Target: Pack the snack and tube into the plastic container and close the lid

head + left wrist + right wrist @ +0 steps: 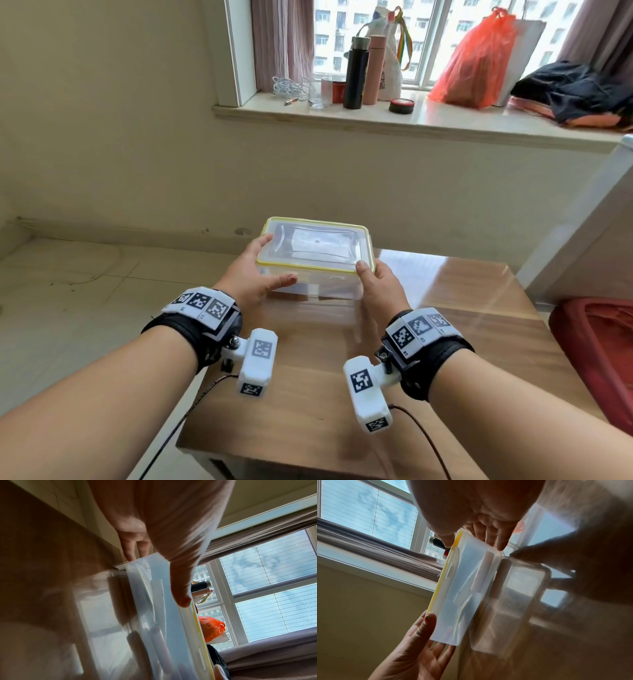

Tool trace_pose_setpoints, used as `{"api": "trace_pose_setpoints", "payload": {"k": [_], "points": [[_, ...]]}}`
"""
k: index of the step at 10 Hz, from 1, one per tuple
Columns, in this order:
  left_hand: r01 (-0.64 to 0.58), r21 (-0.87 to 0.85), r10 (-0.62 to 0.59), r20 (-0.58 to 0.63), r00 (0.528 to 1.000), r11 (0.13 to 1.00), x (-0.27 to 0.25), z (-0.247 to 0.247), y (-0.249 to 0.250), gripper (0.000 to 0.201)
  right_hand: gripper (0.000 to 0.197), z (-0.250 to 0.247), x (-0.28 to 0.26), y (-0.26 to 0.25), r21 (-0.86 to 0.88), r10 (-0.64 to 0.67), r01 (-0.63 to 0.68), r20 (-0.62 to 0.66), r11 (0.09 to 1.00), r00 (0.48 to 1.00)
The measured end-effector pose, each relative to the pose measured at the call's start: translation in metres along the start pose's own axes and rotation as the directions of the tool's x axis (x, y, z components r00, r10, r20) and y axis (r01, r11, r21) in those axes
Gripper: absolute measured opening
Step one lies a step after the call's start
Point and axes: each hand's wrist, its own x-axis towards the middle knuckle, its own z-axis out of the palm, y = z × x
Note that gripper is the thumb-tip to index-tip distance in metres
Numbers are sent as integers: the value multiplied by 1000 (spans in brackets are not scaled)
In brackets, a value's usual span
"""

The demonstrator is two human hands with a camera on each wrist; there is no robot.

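Note:
A clear plastic container (318,286) stands at the far end of the wooden table (445,325), with its yellow-rimmed lid (346,270) lying on top. Through the wall a pale tube (482,573) shows on the bottom, beside a flat pale packet (462,595) that is too blurred to identify. My left hand (260,270) lies against the left end, thumb along the front wall, fingers straight. My right hand (380,284) is at the front right corner, thumb on the lid rim and fingers straight down the right wall (494,539). In the left wrist view my thumb (183,600) touches the rim.
The table edge drops off to the tiled floor on the left. A white cabinet (582,222) and a red case (596,349) stand to the right. Bottles (354,72) and an orange bag (476,61) sit on the windowsill behind.

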Motion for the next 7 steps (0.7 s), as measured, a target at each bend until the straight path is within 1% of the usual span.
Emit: {"api": "trace_pose_setpoints", "payload": {"k": [1,2,3,4,5,6,7], "points": [[-4,9,4,-15,1000,1000,5,1,-1,96,23,3,4,3,24,-6,7,-7,1000,1000],[-11,-5,11,-26,1000,1000,6,3,-3,95,20,5,8,5,26,-12,13,-18,1000,1000],[-16,22,17,-37,999,1000,5,5,-2,92,18,5,8,6,16,-16,16,-21,1000,1000],[-18,33,19,-30,999,999,3,6,0,91,13,4,6,6,30,-12,12,-21,999,1000],[-19,14,20,-27,999,1000,5,6,-3,92,14,2,5,5,45,-28,28,-10,999,1000],[-19,31,20,-22,1000,999,3,5,-3,93,29,2,5,8,27,6,-6,9,1000,1000],[-50,3,50,-72,996,999,4,2,-1,87,71,-4,9,8,23,54,-54,-9,998,998]]}}
